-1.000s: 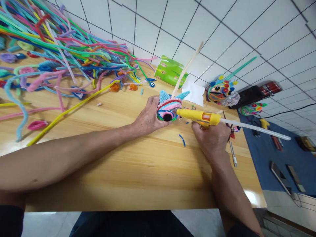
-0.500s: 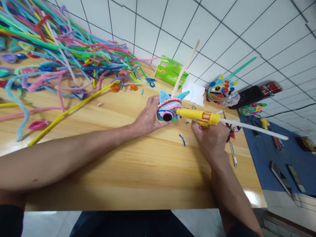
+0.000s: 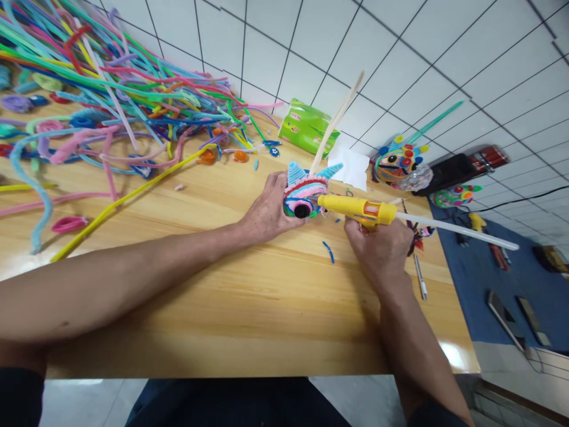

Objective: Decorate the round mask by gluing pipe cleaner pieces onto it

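Observation:
My left hand (image 3: 269, 210) is wrapped around the left side of a colourful pipe-cleaner animal head (image 3: 306, 193). The head has light blue pointed ears, a pink-rimmed black eye and a long cream pipe cleaner (image 3: 335, 124) rising from its top. In my right hand (image 3: 382, 246) is a yellow hot glue gun (image 3: 358, 209), gripped by its handle. Its nozzle points left and meets the right side of the head; whether it touches is hard to tell. A long white glue stick (image 3: 462, 231) sticks out of the gun's back end.
Many coloured pipe cleaners (image 3: 133, 101) are heaped at the back left. Behind the head lie a green tissue pack (image 3: 306, 129) and white paper (image 3: 351, 168). Another decorated head (image 3: 395, 163) stands back right, near a pen (image 3: 420, 277). Phones (image 3: 505, 319) rest on a blue surface (image 3: 471, 284).
Almost nothing differs. Both hands, the animal head and the glue gun keep their places; the cream pipe cleaner's tip has shifted slightly right.

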`<state>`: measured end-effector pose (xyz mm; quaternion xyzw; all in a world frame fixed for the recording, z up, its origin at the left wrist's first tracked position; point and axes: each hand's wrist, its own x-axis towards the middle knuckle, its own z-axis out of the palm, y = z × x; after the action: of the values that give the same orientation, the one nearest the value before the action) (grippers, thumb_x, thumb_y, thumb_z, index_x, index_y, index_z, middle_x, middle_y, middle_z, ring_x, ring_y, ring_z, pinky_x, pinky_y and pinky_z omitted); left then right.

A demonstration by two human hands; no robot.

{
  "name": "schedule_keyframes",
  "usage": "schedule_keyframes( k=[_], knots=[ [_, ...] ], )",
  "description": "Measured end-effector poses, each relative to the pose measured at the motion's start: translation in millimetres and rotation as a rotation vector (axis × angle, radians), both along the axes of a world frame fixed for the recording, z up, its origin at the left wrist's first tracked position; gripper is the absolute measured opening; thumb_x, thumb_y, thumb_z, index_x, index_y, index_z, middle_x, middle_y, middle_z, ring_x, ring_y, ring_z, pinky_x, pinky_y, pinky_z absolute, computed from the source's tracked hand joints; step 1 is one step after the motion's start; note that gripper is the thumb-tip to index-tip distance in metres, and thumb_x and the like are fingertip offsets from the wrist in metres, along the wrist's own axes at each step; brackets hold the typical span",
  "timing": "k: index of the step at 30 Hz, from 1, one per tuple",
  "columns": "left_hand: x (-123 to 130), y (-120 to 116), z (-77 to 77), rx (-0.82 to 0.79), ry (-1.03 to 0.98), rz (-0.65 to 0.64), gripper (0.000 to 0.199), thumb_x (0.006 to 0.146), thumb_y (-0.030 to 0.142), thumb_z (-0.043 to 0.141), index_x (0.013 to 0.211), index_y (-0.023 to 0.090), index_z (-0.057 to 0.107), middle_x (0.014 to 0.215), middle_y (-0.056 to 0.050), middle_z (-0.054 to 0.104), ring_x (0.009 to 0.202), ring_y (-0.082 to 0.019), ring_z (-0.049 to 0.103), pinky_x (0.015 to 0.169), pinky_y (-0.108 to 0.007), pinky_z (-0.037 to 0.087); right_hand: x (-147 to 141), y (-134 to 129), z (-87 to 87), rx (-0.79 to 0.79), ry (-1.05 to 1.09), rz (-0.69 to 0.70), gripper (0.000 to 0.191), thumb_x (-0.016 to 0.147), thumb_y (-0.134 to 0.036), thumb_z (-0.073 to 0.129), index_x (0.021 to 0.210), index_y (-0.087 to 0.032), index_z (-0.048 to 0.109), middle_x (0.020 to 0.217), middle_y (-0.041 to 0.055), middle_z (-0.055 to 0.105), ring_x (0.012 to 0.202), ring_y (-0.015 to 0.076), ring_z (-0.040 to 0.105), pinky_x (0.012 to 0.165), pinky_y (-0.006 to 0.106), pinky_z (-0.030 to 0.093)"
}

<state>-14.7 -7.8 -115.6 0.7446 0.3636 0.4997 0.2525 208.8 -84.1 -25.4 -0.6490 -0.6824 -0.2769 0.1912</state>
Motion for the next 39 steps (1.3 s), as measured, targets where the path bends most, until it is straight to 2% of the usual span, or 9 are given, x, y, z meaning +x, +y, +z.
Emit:
schedule_keyframes(
  k=[13, 18, 24, 32, 39],
  knots=[
    [-1.2, -1.5, 4.9, -0.008, 0.043, 0.001, 0.074, 0.073, 0.037, 0.092, 0.129, 0.022, 0.046, 0.129, -0.012, 0.056, 0.128, -0.033, 0.057, 0.105, -0.054, 0.057, -1.8, -1.1, 0.7, -0.032, -0.028, 0.012, 0.018, 0.081, -0.034, 0.059, 0.073, -0.019, 0.065, 0.059, 0.0047, 0.057, 0.060, 0.0235, 0.058, 0.060, 0.033, 0.037],
    [-1.2, -1.7, 4.8, 0.000, 0.037, -0.001, 0.075, 0.074, 0.037, 0.091, 0.130, 0.023, 0.044, 0.130, -0.012, 0.056, 0.129, -0.033, 0.057, 0.107, -0.053, 0.057, -1.9, -3.0, 0.7, -0.033, -0.049, -0.002, 0.025, 0.083, -0.034, 0.058, 0.089, -0.015, 0.073, 0.063, 0.0070, 0.062, 0.064, 0.0261, 0.061, 0.063, 0.035, 0.042],
    [-1.2, -1.4, 4.3, -0.018, 0.025, -0.011, 0.078, 0.074, 0.043, 0.092, 0.132, 0.023, 0.044, 0.132, -0.012, 0.056, 0.131, -0.034, 0.056, 0.109, -0.053, 0.056, -0.4, -4.2, -1.6, -0.029, -0.055, -0.013, 0.029, 0.084, -0.035, 0.059, 0.095, -0.012, 0.074, 0.066, 0.0086, 0.064, 0.066, 0.0271, 0.063, 0.064, 0.035, 0.045],
    [-1.2, -1.2, 4.1, -0.011, -0.021, -0.023, 0.075, 0.071, 0.038, 0.093, 0.127, 0.024, 0.045, 0.131, -0.011, 0.055, 0.130, -0.033, 0.057, 0.109, -0.053, 0.056, -2.6, -3.6, 1.2, -0.045, -0.037, 0.004, 0.022, 0.082, -0.034, 0.060, 0.087, -0.016, 0.071, 0.062, 0.0061, 0.060, 0.063, 0.0255, 0.060, 0.062, 0.035, 0.042],
    [-1.3, -2.0, 5.8, -0.037, -0.002, -0.010, 0.076, 0.071, 0.040, 0.092, 0.129, 0.024, 0.045, 0.132, -0.012, 0.056, 0.130, -0.032, 0.055, 0.110, -0.055, 0.056, -3.5, -2.7, 4.9, -0.059, 0.013, -0.024, 0.011, 0.078, -0.032, 0.059, 0.074, -0.022, 0.061, 0.058, 0.0036, 0.053, 0.060, 0.0246, 0.056, 0.061, 0.035, 0.038]
  ],
)
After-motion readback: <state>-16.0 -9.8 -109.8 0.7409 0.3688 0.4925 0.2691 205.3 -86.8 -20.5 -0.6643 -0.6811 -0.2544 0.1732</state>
